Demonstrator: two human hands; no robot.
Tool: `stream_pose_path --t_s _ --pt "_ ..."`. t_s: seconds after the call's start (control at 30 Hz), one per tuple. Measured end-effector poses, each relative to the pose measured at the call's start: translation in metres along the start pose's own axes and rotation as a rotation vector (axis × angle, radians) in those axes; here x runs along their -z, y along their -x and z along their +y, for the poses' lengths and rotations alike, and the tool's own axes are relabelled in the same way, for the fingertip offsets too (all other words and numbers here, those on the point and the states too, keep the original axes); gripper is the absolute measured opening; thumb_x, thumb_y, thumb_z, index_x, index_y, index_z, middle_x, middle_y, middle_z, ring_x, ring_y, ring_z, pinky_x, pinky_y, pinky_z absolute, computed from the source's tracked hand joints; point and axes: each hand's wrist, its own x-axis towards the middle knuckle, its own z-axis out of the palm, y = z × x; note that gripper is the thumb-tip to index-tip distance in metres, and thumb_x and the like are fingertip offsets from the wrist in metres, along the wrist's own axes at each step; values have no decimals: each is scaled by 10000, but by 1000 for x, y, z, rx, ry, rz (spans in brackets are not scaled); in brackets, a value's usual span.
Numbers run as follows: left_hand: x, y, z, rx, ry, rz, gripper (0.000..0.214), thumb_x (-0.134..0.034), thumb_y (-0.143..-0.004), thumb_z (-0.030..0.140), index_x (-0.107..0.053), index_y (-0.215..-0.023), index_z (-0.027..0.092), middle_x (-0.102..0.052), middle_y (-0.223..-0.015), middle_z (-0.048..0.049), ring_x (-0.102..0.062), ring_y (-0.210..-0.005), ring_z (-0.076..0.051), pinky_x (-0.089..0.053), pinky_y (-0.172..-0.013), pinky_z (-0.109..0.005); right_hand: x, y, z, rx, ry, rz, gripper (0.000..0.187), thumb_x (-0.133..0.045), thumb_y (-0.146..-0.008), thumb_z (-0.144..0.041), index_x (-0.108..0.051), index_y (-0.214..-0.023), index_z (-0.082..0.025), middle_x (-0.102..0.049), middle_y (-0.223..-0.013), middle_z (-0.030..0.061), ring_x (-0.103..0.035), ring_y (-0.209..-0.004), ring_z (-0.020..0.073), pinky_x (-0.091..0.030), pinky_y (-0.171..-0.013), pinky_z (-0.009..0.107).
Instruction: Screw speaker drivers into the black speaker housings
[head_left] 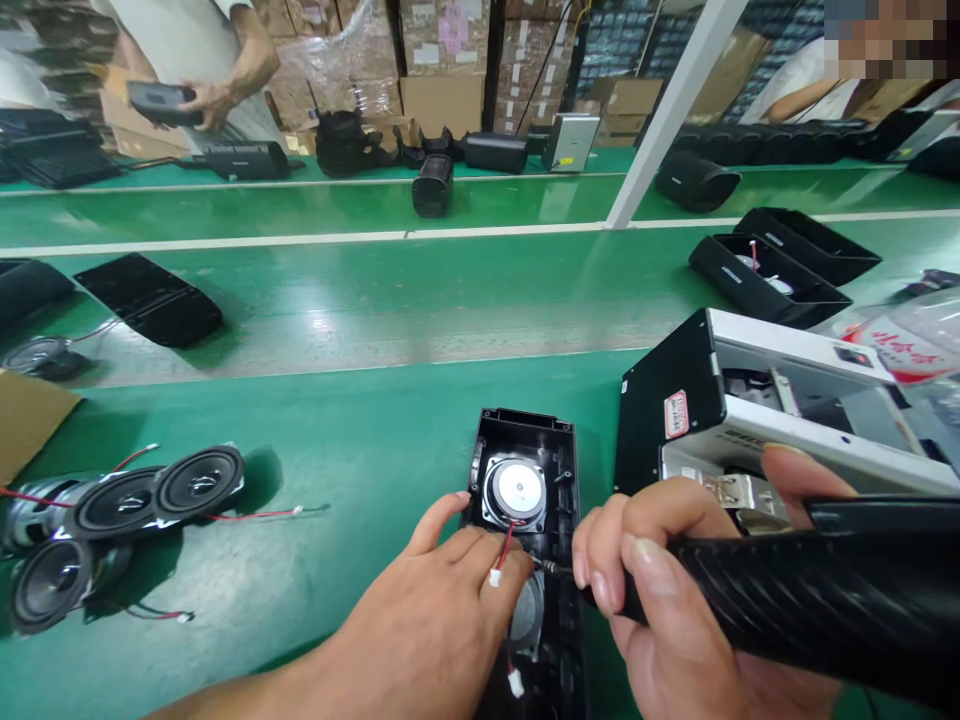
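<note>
A black speaker housing (565, 450) lies lengthwise in front of me, its hollow side up. Inside, a round speaker driver (517, 490) shows its pale back, with a red wire ending in a white plug; a second driver (528, 612) is partly covered by my hand. My left hand (450, 590) rests across the housing's left wall with its fingers bent inside, the little finger stuck out, the fingertips partly hidden. In my right hand (675, 590) is a black electric screwdriver (810, 590), held almost level, its bit pointing left at my left fingertips. Any screw there is hidden.
Several loose speaker drivers (199, 482) with wires lie left. A white and black screw feeder (667, 400) stands close on the right. Beyond are open housings (772, 280), a black cover (150, 300), a pale post (675, 110) and co-workers, one holding a speaker (165, 103).
</note>
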Motion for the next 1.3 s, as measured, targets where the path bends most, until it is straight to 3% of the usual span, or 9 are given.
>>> stream_pose_path --t_s 0.27,0.7,0.8,0.93,1.03,1.13,1.3 --pt "1 0 0 -4 -16 14 412 -582 -1012 209 -679 -1401 110 -827 -1212 -147 -809 -1109 -295 -359 -1361 -567 4 1 3 8 -36 -14 590 -627 -1126 -118 -423 -1584 -430 -639 -853 -84 -645 -619 143 -592 -628 368" --pt "0 -1 -1 -26 -37 25 408 -635 -975 197 -688 -1370 109 -824 -1181 -134 -810 -1086 -289 -358 -1362 -535 5 2 2 12 30 -8 595 -629 -1117 -146 -355 -1568 -421 -641 -808 -96 -629 -609 171 -563 -635 390" --pt "-2 -1 -1 -40 -39 13 401 -648 -958 198 -692 -1347 112 -823 -1151 -122 -810 -1068 -289 -355 -1363 -534 5 3 0 13 79 15 456 -678 -1083 -176 -459 -1412 -403 -636 -760 -95 -606 -550 177 -560 -621 407" --pt "0 -1 -1 -51 -48 22 398 -663 -949 194 -681 -1339 119 -821 -1174 -123 -807 -1078 -297 -351 -1360 -544 -2 4 -3 43 163 66 125 -694 -1060 -222 -614 -1042 -316 -575 -682 -62 -552 -487 172 -539 -580 431" --pt "3 -1 0 -39 -29 -3 399 -689 -941 210 -670 -1335 150 -822 -1206 -109 -802 -1103 -294 -342 -1365 -538 -5 5 -2 58 199 71 163 -698 -1059 -260 -627 -918 -297 -562 -679 -47 -538 -487 174 -533 -591 446" --pt "4 -1 0 -32 -20 -8 387 -685 -942 213 -666 -1325 161 -820 -1195 -104 -802 -1101 -296 -345 -1360 -534 -3 5 -1 71 175 63 133 -715 -1050 -241 -636 -1086 -342 -599 -710 -64 -555 -493 177 -531 -597 433" --pt "1 0 0 -44 -35 5 372 -696 -922 202 -678 -1289 145 -814 -1158 -109 -804 -1078 -299 -344 -1358 -534 3 4 1 5 98 40 495 -720 -1062 -222 -456 -1447 -387 -638 -758 -90 -606 -550 178 -543 -623 391"
